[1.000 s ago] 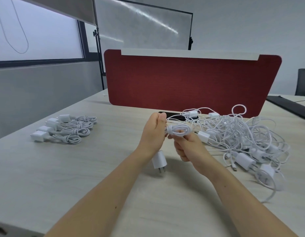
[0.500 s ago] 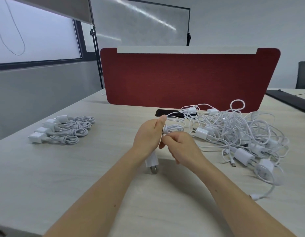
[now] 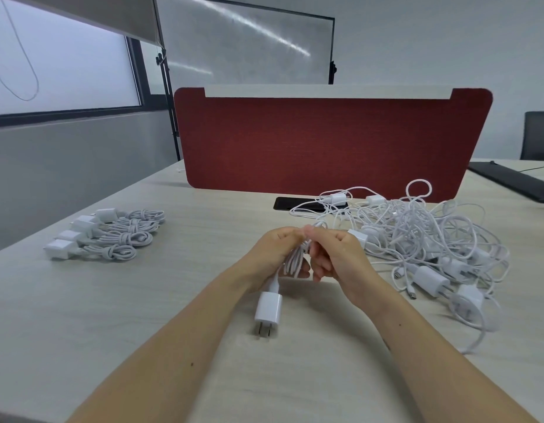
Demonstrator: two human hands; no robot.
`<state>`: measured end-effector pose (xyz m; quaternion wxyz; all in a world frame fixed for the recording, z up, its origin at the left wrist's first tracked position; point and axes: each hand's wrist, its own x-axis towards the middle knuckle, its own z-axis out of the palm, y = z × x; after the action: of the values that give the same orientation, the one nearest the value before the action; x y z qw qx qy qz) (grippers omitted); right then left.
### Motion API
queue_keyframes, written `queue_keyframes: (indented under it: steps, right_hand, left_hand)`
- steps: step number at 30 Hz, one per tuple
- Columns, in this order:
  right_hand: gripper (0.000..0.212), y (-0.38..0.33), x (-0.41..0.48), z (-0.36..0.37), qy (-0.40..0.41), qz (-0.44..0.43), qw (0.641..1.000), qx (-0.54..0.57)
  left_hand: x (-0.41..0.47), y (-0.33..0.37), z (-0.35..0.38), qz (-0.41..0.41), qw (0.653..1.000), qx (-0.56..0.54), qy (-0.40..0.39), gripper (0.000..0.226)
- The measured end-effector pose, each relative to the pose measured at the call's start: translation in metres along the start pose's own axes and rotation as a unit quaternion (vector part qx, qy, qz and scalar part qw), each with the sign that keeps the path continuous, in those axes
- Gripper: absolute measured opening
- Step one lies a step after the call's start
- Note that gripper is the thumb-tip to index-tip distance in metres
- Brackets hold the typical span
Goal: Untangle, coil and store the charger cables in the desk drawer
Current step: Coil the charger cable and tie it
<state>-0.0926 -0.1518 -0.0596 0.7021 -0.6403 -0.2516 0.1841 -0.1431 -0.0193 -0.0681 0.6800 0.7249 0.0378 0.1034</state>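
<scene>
Above the middle of the desk my left hand (image 3: 273, 248) grips a bundled white cable coil (image 3: 296, 261). Its white plug adapter (image 3: 268, 309) hangs below the hand, prongs down, close to the desk top. My right hand (image 3: 337, 254) pinches the top of the same coil, thumb against my left thumb. A tangled heap of white charger cables and adapters (image 3: 429, 242) lies on the desk to the right. Several coiled chargers (image 3: 108, 236) lie in a neat row at the left. No drawer is in view.
A red divider panel (image 3: 331, 141) stands across the back of the light wood desk (image 3: 142, 300). A black phone (image 3: 295, 204) lies flat before it, partly under cables. A dark keyboard-like slab (image 3: 515, 181) and a chair (image 3: 539, 135) sit far right.
The coil has swung from lying sideways between my hands to hanging upright. Both hands have closed together at its top, and the adapter hangs lower.
</scene>
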Motion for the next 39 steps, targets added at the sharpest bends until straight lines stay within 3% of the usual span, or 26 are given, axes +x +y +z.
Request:
queue_keyframes:
  steps: [3, 6, 10, 17, 22, 31, 39]
  right_hand:
    - [0.039, 0.000, -0.001, 0.001, 0.034, -0.013, 0.999, 0.003]
    - [0.031, 0.005, 0.002, 0.001, 0.083, -0.065, 0.992, -0.065]
    - [0.020, 0.011, 0.003, 0.003, 0.080, -0.113, 0.981, -0.137]
    - [0.023, 0.008, 0.000, 0.007, 0.065, -0.105, 0.988, -0.095]
    - [0.019, 0.008, 0.003, 0.001, 0.062, -0.070, 0.993, -0.071]
    - [0.016, 0.008, 0.006, -0.002, 0.085, -0.071, 0.991, -0.078]
    - [0.014, 0.013, 0.009, -0.006, 0.113, -0.084, 0.986, -0.087]
  left_hand:
    - [0.001, 0.001, 0.002, 0.000, 0.999, -0.019, 0.049, 0.022]
    - [0.003, 0.002, 0.004, -0.004, 0.993, 0.009, 0.118, 0.022]
    - [0.005, 0.003, 0.003, 0.017, 0.988, 0.034, 0.152, 0.022]
    - [0.005, 0.003, 0.006, 0.010, 0.989, 0.066, 0.130, 0.035]
    - [0.005, 0.000, 0.007, 0.033, 0.990, 0.073, 0.118, 0.018]
    - [0.003, 0.000, 0.003, 0.043, 0.995, 0.057, 0.070, 0.015]
    - [0.001, 0.001, -0.005, -0.006, 0.998, -0.053, -0.016, 0.021]
